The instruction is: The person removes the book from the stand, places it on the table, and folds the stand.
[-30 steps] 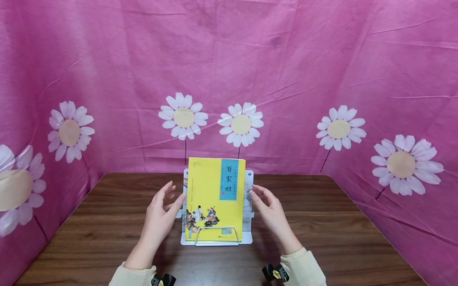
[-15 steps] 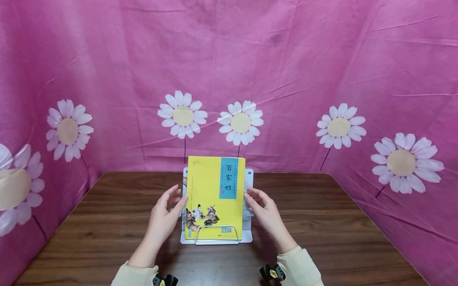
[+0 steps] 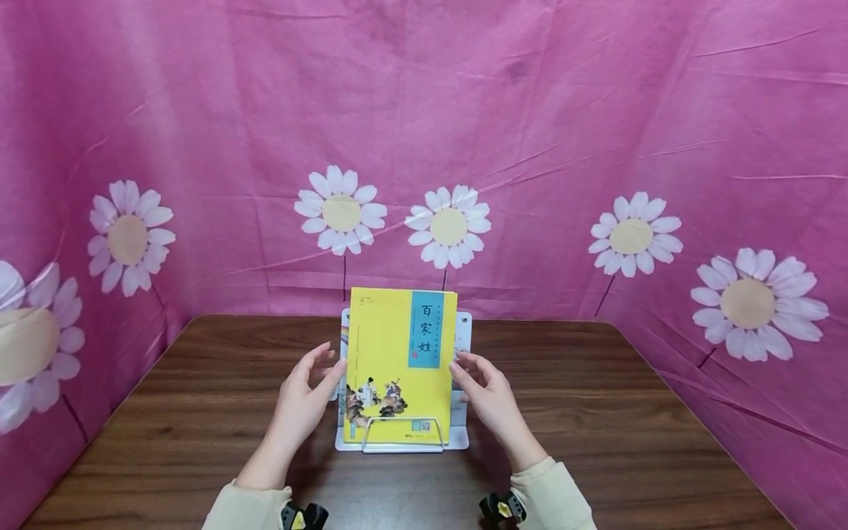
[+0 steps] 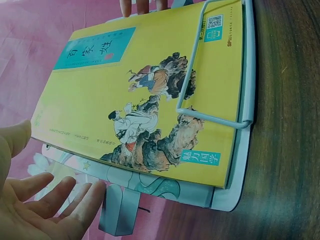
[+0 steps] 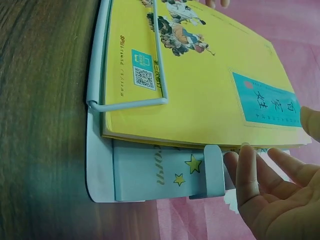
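Note:
A yellow book (image 3: 391, 368) with a blue title panel leans upright on a white bookstand (image 3: 461, 419). The stand's wire holder (image 3: 404, 420) crosses the book's lower cover. My left hand (image 3: 299, 401) is at the book's left edge, its thumb near the cover; in the left wrist view its fingers are relaxed and spread beside the stand's side clip (image 4: 119, 210). On the other side, my right hand (image 3: 490, 401) has its loosely bent fingers right at the book's right edge. Its thumb overlaps the cover's edge in the right wrist view, with fingertips beside another clip (image 5: 214, 171).
The stand rests on a dark brown wooden table (image 3: 570, 383). Behind it hangs a pink cloth (image 3: 530, 110) printed with white daisies. Both wrists wear black camera straps over cream sleeves (image 3: 553, 493). A printed panel (image 5: 155, 172) shows behind the book.
My right hand has moved left, from beside the stand to the book's right edge. The left hand has shifted slightly inward. Book and stand stay in place.

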Available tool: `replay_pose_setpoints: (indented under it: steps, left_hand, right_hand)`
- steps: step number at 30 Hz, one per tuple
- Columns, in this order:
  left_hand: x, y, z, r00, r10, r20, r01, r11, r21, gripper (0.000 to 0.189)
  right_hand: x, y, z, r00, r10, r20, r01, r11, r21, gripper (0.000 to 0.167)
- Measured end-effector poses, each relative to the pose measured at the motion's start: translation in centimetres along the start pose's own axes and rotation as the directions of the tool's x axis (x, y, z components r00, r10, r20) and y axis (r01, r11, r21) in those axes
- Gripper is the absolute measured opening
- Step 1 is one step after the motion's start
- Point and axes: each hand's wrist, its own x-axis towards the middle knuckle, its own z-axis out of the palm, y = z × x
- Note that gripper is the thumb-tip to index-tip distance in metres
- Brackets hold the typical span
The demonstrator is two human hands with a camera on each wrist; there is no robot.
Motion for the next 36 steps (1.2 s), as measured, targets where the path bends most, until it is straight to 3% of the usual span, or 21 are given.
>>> replay_pose_setpoints:
  steps: [12, 24, 36]
  left_hand:
    - [-0.01, 0.05, 0.35, 0.995, -0.067, 0.074, 0.074, 0.992, -0.098, 0.059]
    - [0.08, -0.69, 0.16, 0.982, -0.114, 0.151, 0.125, 0.99, -0.067, 0.059]
    - [0.11, -0.75, 0.42, 0.987, -0.111, 0.12, 0.119, 0.991, -0.065, 0.054]
  right_hand:
    - [-0.15, -0.28, 0.18, 0.998, 0.042, 0.042, -0.042, 0.999, -0.002, 0.049]
    - [-0.25, 0.17, 0.71, 0.998, 0.045, 0.033, -0.044, 0.999, -0.032, 0.053]
    - [-0.1, 0.46, 0.74, 0.997, 0.057, 0.055, -0.057, 0.998, -0.003, 0.051]
